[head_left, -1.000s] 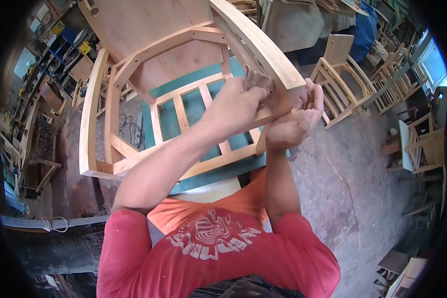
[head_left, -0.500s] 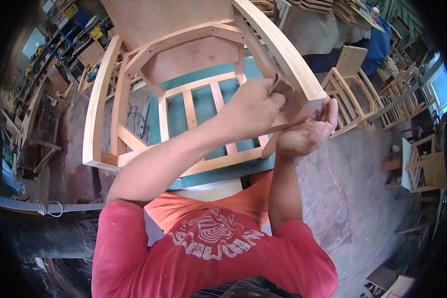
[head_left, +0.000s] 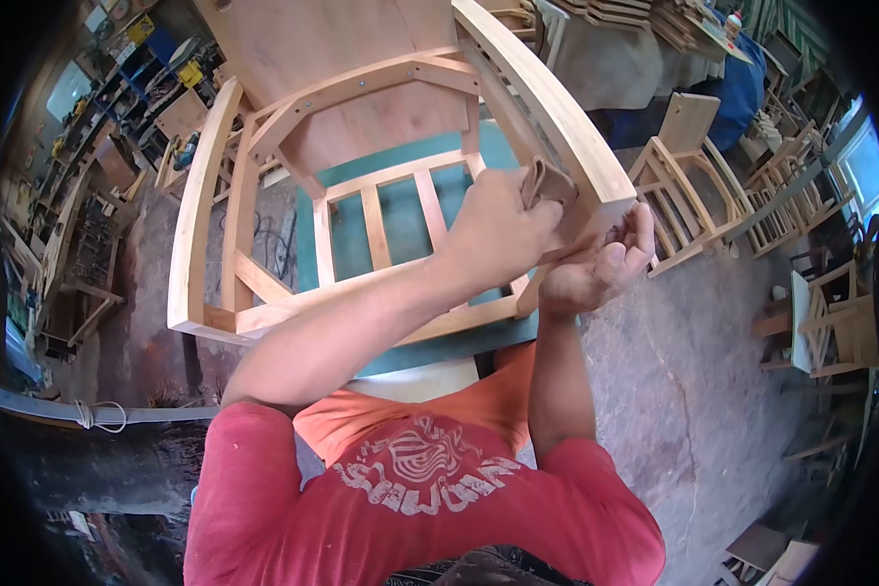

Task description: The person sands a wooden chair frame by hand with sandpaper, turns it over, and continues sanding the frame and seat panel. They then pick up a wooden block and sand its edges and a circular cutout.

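Observation:
An unfinished wooden chair (head_left: 356,93) lies tipped in front of me, its pale frame facing up. My left hand (head_left: 503,220) is closed round a folded piece of brown sandpaper (head_left: 549,184), pressed to the inner side of the thick right-hand chair leg (head_left: 566,117). Just below that leg's near end, my right hand (head_left: 596,264) faces palm up. Its fingers curl up round the end of the wood, while the thumb stands apart. Part of the leg's inner face is hidden behind my left hand.
Beneath the chair is a green surface (head_left: 376,230) with a slatted wooden frame (head_left: 373,227) over it. Another wooden chair (head_left: 689,181) stands to the right, with more chair frames (head_left: 801,186) beyond. Cluttered shelves (head_left: 127,93) line the left; a metal bar (head_left: 156,414) runs at lower left.
My left hand and the sandpaper have shifted slightly along the leg. The fingers of my right hand have straightened somewhat and its thumb has lifted. The chair has shifted slightly in view.

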`<state>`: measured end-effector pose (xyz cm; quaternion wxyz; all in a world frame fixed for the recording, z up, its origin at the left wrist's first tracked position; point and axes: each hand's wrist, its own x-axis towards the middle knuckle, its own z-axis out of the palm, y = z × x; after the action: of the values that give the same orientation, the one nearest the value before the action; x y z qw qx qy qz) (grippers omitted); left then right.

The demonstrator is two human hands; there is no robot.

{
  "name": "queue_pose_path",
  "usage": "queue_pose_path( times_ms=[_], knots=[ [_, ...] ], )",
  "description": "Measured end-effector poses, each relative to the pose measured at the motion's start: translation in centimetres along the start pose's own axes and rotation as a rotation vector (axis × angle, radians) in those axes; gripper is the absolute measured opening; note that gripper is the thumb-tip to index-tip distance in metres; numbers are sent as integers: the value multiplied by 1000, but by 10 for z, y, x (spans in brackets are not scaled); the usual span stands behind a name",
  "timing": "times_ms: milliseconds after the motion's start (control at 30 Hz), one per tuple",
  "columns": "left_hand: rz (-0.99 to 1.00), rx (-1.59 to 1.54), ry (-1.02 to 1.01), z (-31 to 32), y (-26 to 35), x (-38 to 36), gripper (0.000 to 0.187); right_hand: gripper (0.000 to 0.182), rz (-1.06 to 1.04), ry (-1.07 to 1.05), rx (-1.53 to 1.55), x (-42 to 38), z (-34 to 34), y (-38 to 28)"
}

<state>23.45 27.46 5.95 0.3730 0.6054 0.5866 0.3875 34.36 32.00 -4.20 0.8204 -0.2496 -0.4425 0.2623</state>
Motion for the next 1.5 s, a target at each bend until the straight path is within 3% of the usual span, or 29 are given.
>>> queue_pose_path(
  times_ms=[100,167,200,367,467,500,567,633,667,733,767,833,900,967,1000,1067,1100,1167,1300,1367,1400,1500],
  knots=[
    [10,-192,99,1,5,-3,27,77,-19,-11,-16,2,2,0],
    [167,393,30,0,-6,-7,25,77,-27,-23,-42,0,-1,2],
    [162,390,32,-1,-5,-6,25,77,-40,-7,-74,0,-2,3],
    [131,-102,51,-6,-2,5,22,77,-36,-9,-51,-2,2,4],
    [166,206,16,-14,1,-1,22,80,18,42,76,-3,4,5],
    [218,378,-21,-12,-1,0,23,71,-85,14,-19,1,3,11],
    [235,135,-31,-5,-5,4,22,70,-78,32,-25,2,7,5],
    [127,-203,75,-6,13,-1,20,68,-69,29,20,3,7,0],
    [121,-217,58,-7,6,-1,20,67,-66,8,63,2,7,0],
    [103,135,-8,-5,-6,-1,19,66,-70,16,29,1,6,2],
    [110,126,-15,-2,-8,0,19,66,-71,18,21,1,6,3],
    [33,-382,35,2,1,-1,16,66,-73,11,16,4,6,4],
    [109,-359,70,0,0,-3,16,66,-104,13,-3,3,5,6],
    [383,389,88,1,-14,-7,22,66,-85,14,-20,1,1,7],
    [392,389,85,0,-12,-6,22,66,-79,15,-20,2,2,7],
    [194,31,-39,-5,-5,-2,25,66,-66,21,-40,2,4,1],
    [202,36,-35,-2,-7,0,25,67,-42,29,-57,3,7,0],
    [522,141,212,9,-19,-1,25,66,-40,37,-28,3,9,4],
    [400,334,63,1,-15,-4,21,66,-30,18,-6,2,5,3],
    [410,-15,81,4,-15,-4,17,66,-19,12,23,2,7,-1],
    [409,-9,78,5,-16,-4,17,66,-2,20,44,1,8,-2],
    [444,204,114,8,-20,-9,11,65,-5,-5,-4,1,4,-2]
  ],
)
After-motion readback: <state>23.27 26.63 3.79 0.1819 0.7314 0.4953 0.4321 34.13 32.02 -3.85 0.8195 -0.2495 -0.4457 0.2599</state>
